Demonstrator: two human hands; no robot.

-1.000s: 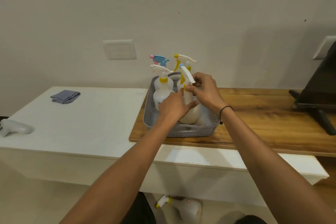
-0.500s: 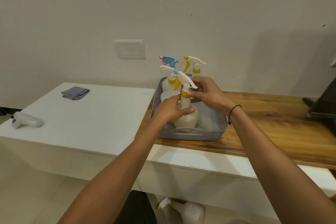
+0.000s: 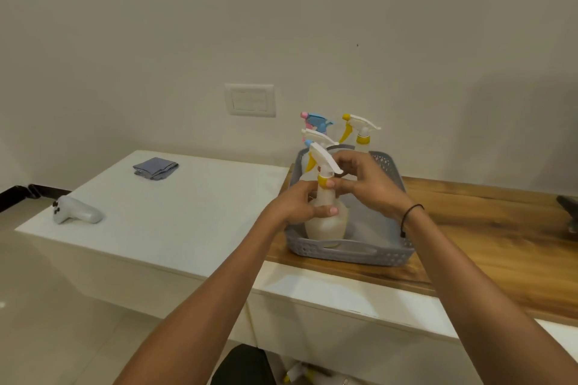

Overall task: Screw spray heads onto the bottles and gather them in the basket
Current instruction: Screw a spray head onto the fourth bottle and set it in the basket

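A translucent white bottle (image 3: 325, 223) stands at the front left of the grey perforated basket (image 3: 353, 255). My left hand (image 3: 297, 205) grips its shoulder and neck. My right hand (image 3: 369, 183) pinches the yellow collar of its white spray head (image 3: 322, 158), which has a blue nozzle tip. Behind it in the basket stand three more bottles: one with a white head (image 3: 317, 135), one with a blue and pink head (image 3: 316, 121), one with a white head and yellow trigger (image 3: 359, 128). Their bodies are mostly hidden.
The basket rests on a wooden board (image 3: 488, 228) laid on a white counter (image 3: 175, 206). A folded grey cloth (image 3: 155, 167) and a white controller (image 3: 76, 211) lie on the counter's left part. Another spray bottle (image 3: 312, 377) lies on the floor below. A dark stand (image 3: 567, 211) is at the right edge.
The view has shifted left and closer, so the basket sits further right in frame. My hands stay on the front bottle; my right fingers have moved lower, from the head's top to its yellow collar.
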